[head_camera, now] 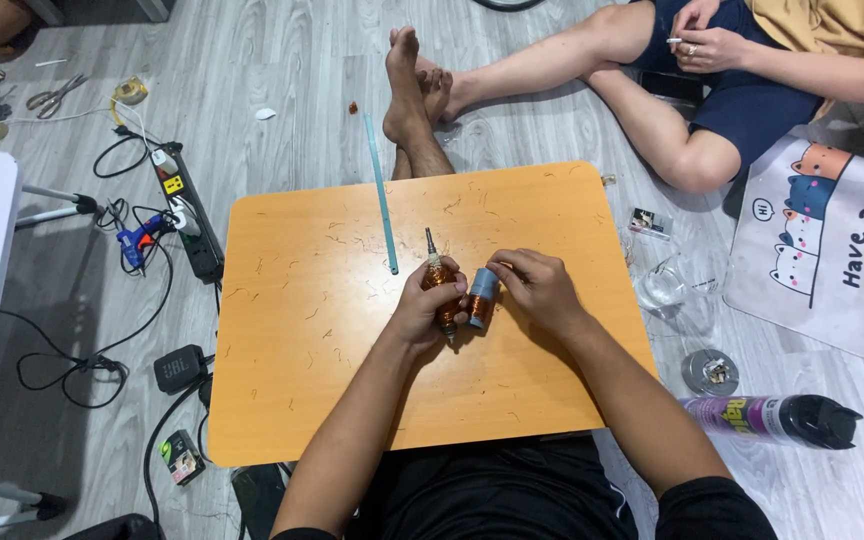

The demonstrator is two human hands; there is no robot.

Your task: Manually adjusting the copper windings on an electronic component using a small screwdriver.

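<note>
My left hand [420, 308] is closed around a rod wound with copper wire [440, 275], whose thin metal tip points away from me. My right hand [542, 288] grips a spool of copper wire [481, 297] with a pale blue end, held right beside the wound rod. Both hands rest over the middle of a low orange table [292, 330]. A thin teal stick [382, 195] lies on the table beyond my left hand, reaching past the far edge. Short bits of copper wire are scattered over the tabletop.
Another person sits across the table, bare feet [414, 90] by its far edge. Left on the floor: power strip [190, 215], blue glue gun [138, 240], cables, black adapter [179, 368], scissors [52, 97]. Right: spray can [772, 415], round tin [709, 371], clear plastic [667, 285], cat-print mat [822, 245].
</note>
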